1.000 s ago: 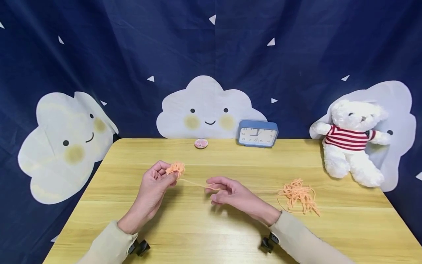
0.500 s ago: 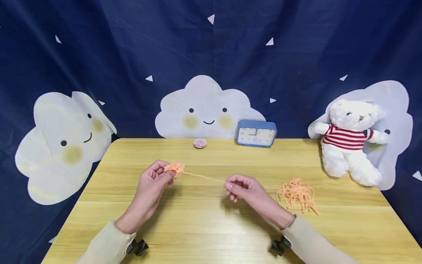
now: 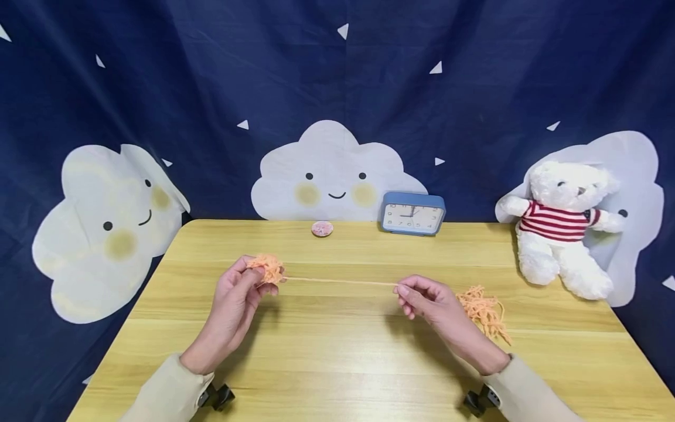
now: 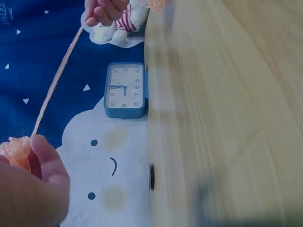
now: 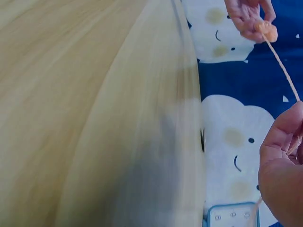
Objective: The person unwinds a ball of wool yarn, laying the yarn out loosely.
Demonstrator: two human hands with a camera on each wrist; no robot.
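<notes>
My left hand holds a small bundle of peach yarn between thumb and fingers, above the left part of the table. From the bundle a single yarn strand runs straight and taut to my right hand, which pinches it between thumb and fingertips. In the left wrist view the strand rises from the bundle to the other hand. The right wrist view shows the strand entering the right hand's grip. A loose heap of the same yarn lies on the table, partly hidden behind the right hand.
A blue clock stands at the back edge of the wooden table. Left of it is a round pink patterned disc. A white teddy bear in a striped shirt sits at the back right, before a dark blue curtain.
My right hand closed its fingers on the strand and moved right, pulling the strand longer and straight. The left hand shifted slightly left, its grip on the bundle changed.
</notes>
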